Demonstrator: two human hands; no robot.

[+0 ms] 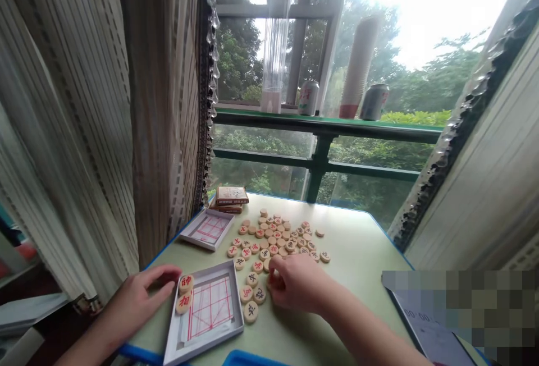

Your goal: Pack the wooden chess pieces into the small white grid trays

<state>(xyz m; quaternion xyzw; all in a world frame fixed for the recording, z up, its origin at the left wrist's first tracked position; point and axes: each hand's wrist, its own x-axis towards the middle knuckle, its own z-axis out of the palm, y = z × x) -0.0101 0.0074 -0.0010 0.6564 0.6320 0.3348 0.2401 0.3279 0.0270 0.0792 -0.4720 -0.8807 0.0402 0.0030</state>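
Note:
My left hand point(145, 296) rests at the left edge of a shallow white box point(240, 314), thumb and fingers apart, holding nothing. Inside, along that left side, lie two wooden Chinese chess pieces with red characters, an upper piece point(186, 283) and a lower piece point(184, 302). A red-lined board sheet point(214, 303) covers the bottom of the box. My right hand point(297, 280) is closed, fingers curled down at the near side of a loose heap of Chinese chess pieces point(273, 237); its fingertips are partly hidden, so what they hold cannot be made out. Several pieces lie between hand and box.
A second shallow box point(208, 228) with a red-lined sheet sits farther back, beside small stacked boxes point(231, 196). A phone point(433, 321) lies at the right. Cans point(309, 98) and stacked paper cups point(360, 68) stand on the window ledge. Curtains point(164, 102) hang at both sides.

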